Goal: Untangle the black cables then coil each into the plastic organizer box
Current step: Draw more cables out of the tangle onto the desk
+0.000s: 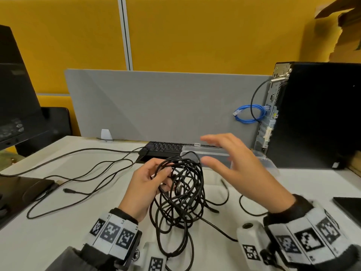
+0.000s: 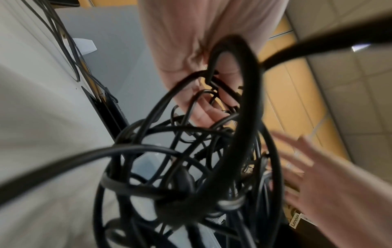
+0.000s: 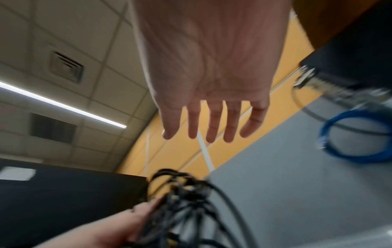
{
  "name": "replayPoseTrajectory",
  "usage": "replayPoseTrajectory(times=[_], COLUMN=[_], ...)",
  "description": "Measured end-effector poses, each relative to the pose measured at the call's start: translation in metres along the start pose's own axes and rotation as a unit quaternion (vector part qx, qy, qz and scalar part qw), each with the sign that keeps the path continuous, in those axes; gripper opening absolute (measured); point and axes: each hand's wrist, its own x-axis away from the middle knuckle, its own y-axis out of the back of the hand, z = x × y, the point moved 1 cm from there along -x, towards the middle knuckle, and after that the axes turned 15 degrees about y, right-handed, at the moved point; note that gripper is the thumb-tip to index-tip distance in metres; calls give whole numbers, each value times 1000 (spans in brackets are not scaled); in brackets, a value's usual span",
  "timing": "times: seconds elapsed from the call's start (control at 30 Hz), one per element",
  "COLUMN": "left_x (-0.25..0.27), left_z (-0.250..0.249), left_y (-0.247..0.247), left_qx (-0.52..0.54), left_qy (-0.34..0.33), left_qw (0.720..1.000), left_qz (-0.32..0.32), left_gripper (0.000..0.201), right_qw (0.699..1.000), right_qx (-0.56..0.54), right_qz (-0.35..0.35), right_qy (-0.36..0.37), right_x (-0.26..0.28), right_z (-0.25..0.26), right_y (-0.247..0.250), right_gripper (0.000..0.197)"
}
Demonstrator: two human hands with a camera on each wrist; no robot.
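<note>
A tangled bundle of black cables (image 1: 181, 188) hangs lifted above the white desk, its lower loops trailing down to the front edge. My left hand (image 1: 154, 178) grips the top of the bundle, fingers curled round several strands (image 2: 212, 94). My right hand (image 1: 220, 153) hovers just right of the bundle, fingers spread and straight, holding nothing (image 3: 212, 124). The clear plastic organizer box (image 1: 263, 160) lies behind my right hand, in front of the keyboard, and is partly hidden by that hand. The bundle (image 3: 186, 209) shows blurred in the right wrist view.
A black keyboard (image 1: 164, 148) lies at the grey divider. A black computer tower (image 1: 316, 114) with a blue cable coil (image 1: 249, 114) stands at the right. A monitor (image 1: 13, 90) is at the left, with loose black cables (image 1: 82, 173) across the desk. A dark flat object (image 1: 349, 208) sits at right.
</note>
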Motion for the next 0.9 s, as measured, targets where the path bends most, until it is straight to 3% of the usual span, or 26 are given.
replayPoseTrajectory(times=[0.1,0.23,0.3,0.4,0.43,0.5,0.57,0.6,0.67,0.7,0.73,0.77,0.83,0.87,0.9], left_x=[1,1,1,0,1,2,2,3,2,2,2,2,2,1,1], left_z=[-1,-1,-1,0,0,0,-1,-1,-2,-2,-1,0,3,3,2], left_y=[0,1,1,1,1,2,2,1,1,1,1,1,1,0,-1], left_qx=[4,1,1,0,-6,-33,-58,-62,-66,-73,-84,-92,-89,-80,-71], left_qy=[-2,-5,-3,13,18,32,48,54,59,58,57,56,51,48,43], left_qw=[1000,1000,1000,1000,999,998,995,994,993,992,992,991,993,994,995], left_qz=[11,14,16,22,29,50,71,78,81,80,79,76,63,60,60], left_gripper=[10,16,14,12,11,7,2,2,3,3,2,1,2,3,4], right_qw=[994,978,952,891,890,932,985,996,971,952,952,970,997,990,970], right_qx=[29,134,217,327,325,244,86,1,-167,-222,-230,-196,-61,51,176], right_qz=[57,118,151,231,232,186,73,-8,-168,-201,-188,-128,55,130,149], right_qy=[85,111,153,213,218,194,131,93,-14,-58,-74,-69,-12,25,83], right_x=[-24,-43,-46,-48,-49,-51,-53,-51,-42,-37,-33,-33,-34,-36,-37], right_z=[23,35,37,44,44,39,26,17,0,-5,-7,-7,1,10,16], right_y=[-9,-18,-22,-23,-21,-11,2,8,19,22,25,25,21,17,11], right_gripper=[29,12,13,22,22,14,6,3,6,7,6,7,34,45,48])
